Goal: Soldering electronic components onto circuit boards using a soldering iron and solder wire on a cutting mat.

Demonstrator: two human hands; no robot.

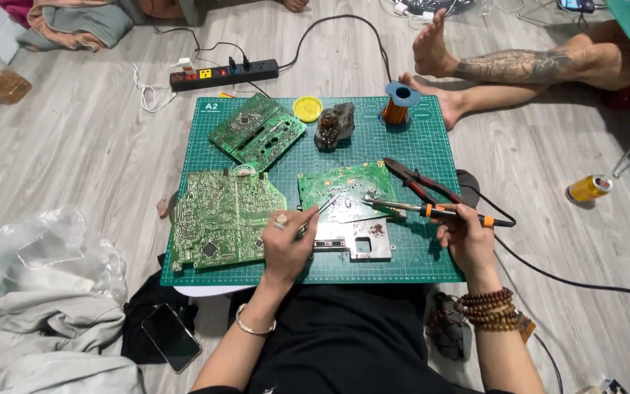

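Observation:
My left hand (286, 244) pinches thin tweezers (320, 209) whose tip rests on a green circuit board (344, 191) in the middle of the green cutting mat (432, 153). My right hand (467, 237) grips a soldering iron (432, 210) with an orange band; its tip points left onto the same board. Red-handled pliers (421, 182) lie just above the iron. A larger green circuit board (224, 219) lies to the left of my left hand, and a third board (257, 131) sits at the mat's far left.
A yellow round tin (308, 109), a dark lump (335, 125) and a copper wire spool (397, 106) stand along the mat's far edge. A black power strip (224, 74) lies beyond. Another person's tattooed legs (519, 66) stretch at far right. A yellow can (588, 188), a phone (171, 337).

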